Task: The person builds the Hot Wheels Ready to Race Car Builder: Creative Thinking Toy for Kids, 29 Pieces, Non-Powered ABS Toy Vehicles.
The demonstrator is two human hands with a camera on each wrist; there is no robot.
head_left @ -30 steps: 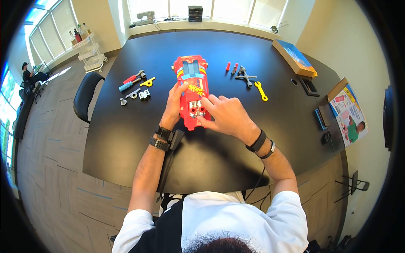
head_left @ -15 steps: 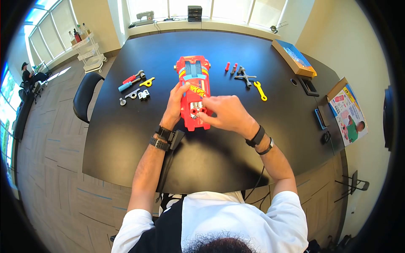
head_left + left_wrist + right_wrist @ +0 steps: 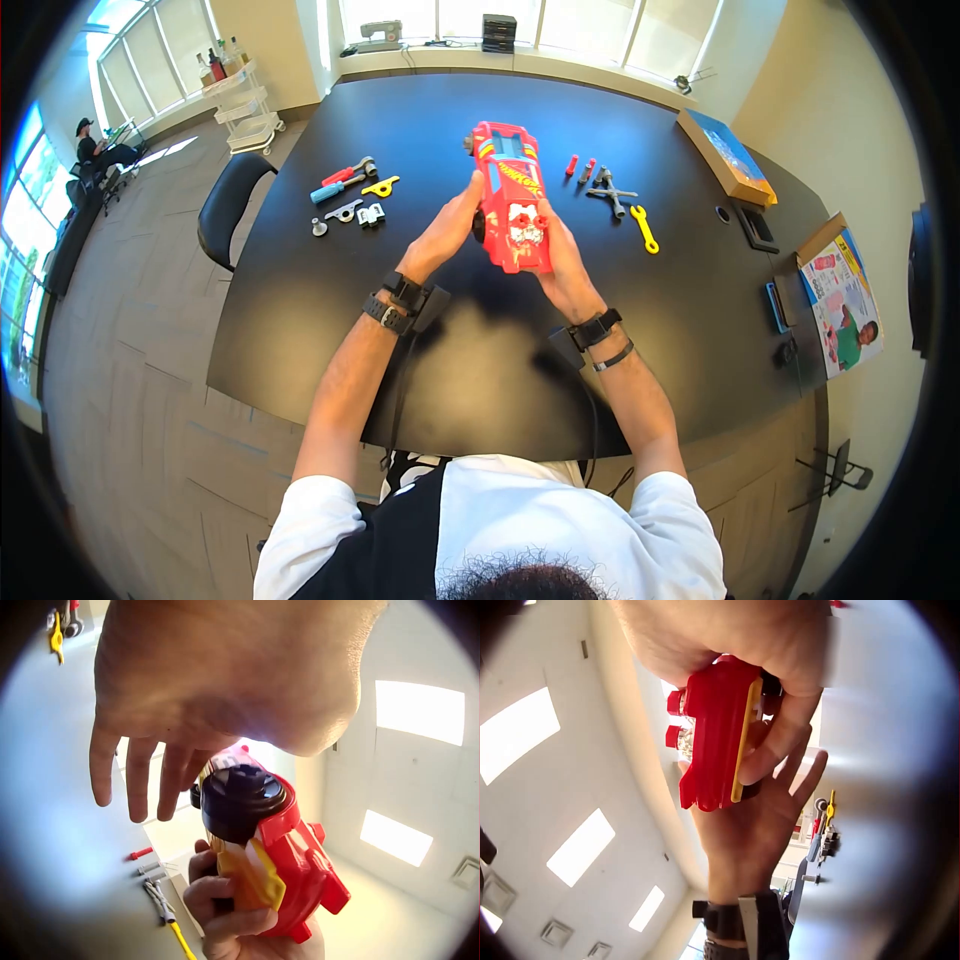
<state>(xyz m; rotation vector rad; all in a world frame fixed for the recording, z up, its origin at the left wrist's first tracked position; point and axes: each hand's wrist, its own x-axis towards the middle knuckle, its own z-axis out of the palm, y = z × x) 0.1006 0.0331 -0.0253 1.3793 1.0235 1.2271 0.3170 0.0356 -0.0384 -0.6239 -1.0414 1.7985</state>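
Note:
A red toy car (image 3: 513,200) with a silver engine piece is held up over the dark table, tilted. My right hand (image 3: 566,262) grips its rear; in the right wrist view the curled fingers (image 3: 769,750) wrap under its yellow-edged underside. Beside the car's left side is my left hand (image 3: 447,232), its fingers straight and spread in the left wrist view (image 3: 157,765), near a black wheel (image 3: 244,799). Whether the left palm touches the car is unclear.
Left on the table (image 3: 450,360) lie a blue-handled tool (image 3: 327,191), a yellow piece (image 3: 381,187) and small grey parts. At right are red bolts, a grey cross-shaped tool (image 3: 611,194), a yellow wrench (image 3: 645,230), an open box (image 3: 728,158) and a printed box (image 3: 840,300).
The car has turned and tilted, its front wheel side now showing. My right hand has moved from the engine area to grip the car's right side; my left hand has loosened and straightened.

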